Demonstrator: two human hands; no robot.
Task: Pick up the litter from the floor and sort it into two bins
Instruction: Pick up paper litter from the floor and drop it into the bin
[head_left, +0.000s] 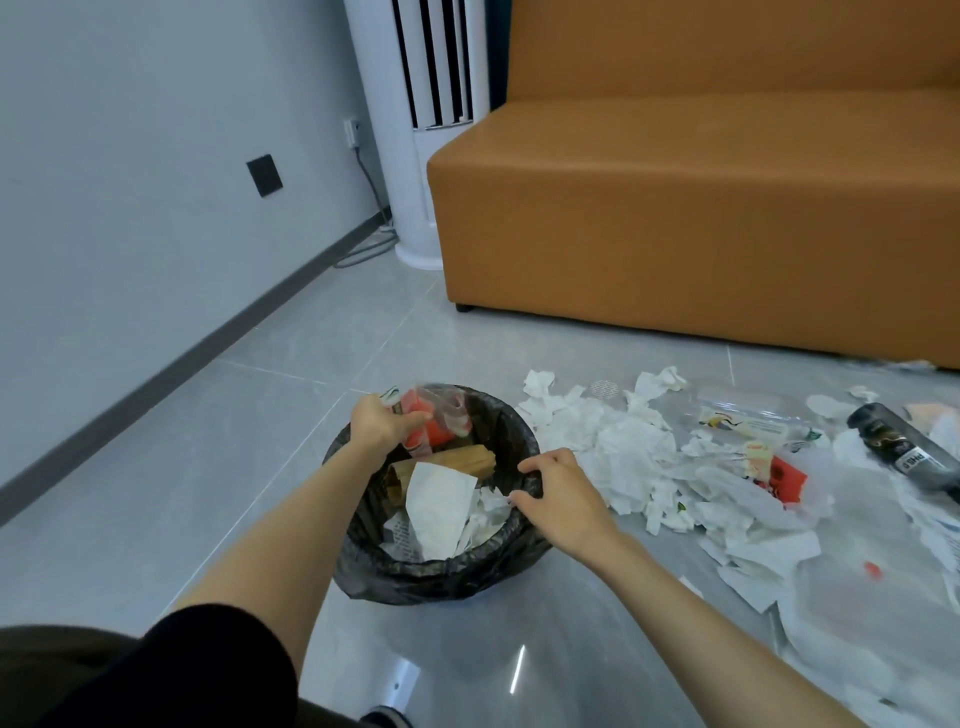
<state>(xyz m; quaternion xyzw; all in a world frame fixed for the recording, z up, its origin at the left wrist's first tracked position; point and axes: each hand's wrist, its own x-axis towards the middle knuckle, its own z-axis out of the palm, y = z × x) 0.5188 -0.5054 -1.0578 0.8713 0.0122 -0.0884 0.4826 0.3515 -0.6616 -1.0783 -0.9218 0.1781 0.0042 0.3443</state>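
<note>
**Bin and litter, floor by sofa**

1. Bin (441, 582): round, black liner, centre of the frame on the grey tiled floor (208, 441). Contents: crumpled brown paper (462, 460) toward the far side, a large white sheet (441, 506) in the middle, and smaller white scraps along the right inner wall.

2. Left hand (382, 423): at the bin's far left rim, fingers curled tight round a wrapper (441, 421). The wrapper is red-orange with clear plastic and is bunched above the far rim, partly over the opening.

3. Right hand (563, 499): on the bin's right rim, fingers and thumb curled over the edge, gripping the liner there.

4. Litter pile (639, 452): right of the bin and reaching the right and lower right edges of the frame. Mostly torn white tissue and paper, lying flat on the floor. In it are:
   - a clear bottle (748, 415) on its side, upper part of the pile;
   - a dark bottle (904, 449) on its side, near the right edge;
   - a red packet (787, 475) between the two, lower down.

5. Sofa (701, 208): orange, upper right, behind the pile.

6. White tower unit (415, 130): upright at top centre, left of the sofa, against the wall.

7. Black sleeve (208, 670): lower left, on the left arm.
</note>
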